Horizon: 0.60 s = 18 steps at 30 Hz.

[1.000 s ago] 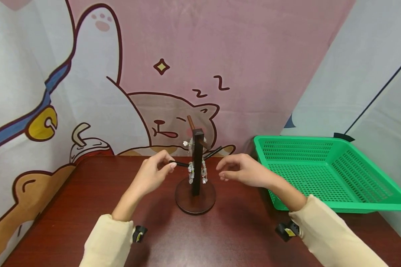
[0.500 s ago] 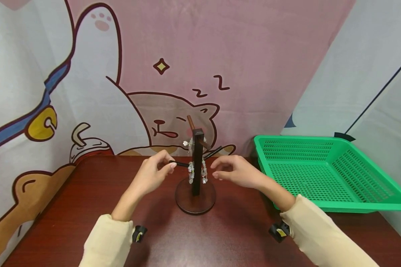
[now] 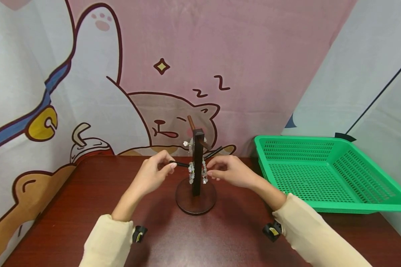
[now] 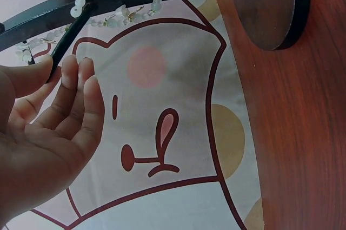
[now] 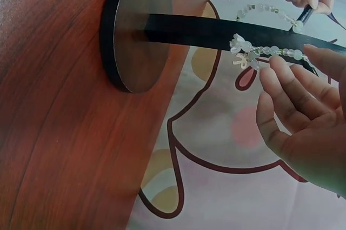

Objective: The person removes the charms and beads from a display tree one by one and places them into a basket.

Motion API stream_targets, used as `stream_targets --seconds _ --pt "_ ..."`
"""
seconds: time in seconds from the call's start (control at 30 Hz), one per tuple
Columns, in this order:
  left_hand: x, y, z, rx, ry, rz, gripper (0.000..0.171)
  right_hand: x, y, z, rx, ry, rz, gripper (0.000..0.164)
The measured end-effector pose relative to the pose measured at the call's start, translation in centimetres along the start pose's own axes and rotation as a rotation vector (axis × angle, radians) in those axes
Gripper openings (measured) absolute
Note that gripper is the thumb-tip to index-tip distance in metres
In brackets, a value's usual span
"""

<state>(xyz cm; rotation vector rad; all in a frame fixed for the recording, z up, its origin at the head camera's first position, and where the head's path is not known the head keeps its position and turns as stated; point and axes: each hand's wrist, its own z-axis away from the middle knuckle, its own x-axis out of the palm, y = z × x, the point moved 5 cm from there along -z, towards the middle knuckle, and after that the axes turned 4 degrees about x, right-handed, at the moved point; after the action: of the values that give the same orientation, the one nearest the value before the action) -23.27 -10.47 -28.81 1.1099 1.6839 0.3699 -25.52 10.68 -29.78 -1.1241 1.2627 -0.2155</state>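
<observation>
A dark wooden jewelry stand (image 3: 196, 163) with a round base stands upright on the table. Clear and pale beaded bracelets (image 5: 278, 52) hang from its lower black rod on both sides of the post, and more beads (image 3: 189, 144) hang higher up. My left hand (image 3: 152, 172) pinches the left end of the black rod (image 4: 69, 39) between thumb and index finger. My right hand (image 3: 232, 172) is at the right-side bracelet (image 3: 204, 172), fingers bent and thumb apart from the index finger. Its fingertips are right by the beads; whether they touch is unclear.
To the right sits a green plastic basket (image 3: 261, 159) with perforated walls, close to my right forearm. The reddish-brown table (image 3: 97, 207) ends against a printed cartoon cloth (image 3: 254, 74) at the back. Short brown pegs (image 3: 191, 122) project at the stand's top.
My right hand has moved left, from a gap beside the stand to the right-side bracelet. The left hand keeps its pinch on the rod, and the stand has stayed in place.
</observation>
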Motion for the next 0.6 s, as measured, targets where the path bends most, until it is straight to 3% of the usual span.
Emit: stream_targets --seconds 0.6 --pt "0.00 -0.02 0.01 -0.003 -0.005 0.006 0.006 0.89 -0.31 -0.51 -0.036 -0.011 -0.028 0.010"
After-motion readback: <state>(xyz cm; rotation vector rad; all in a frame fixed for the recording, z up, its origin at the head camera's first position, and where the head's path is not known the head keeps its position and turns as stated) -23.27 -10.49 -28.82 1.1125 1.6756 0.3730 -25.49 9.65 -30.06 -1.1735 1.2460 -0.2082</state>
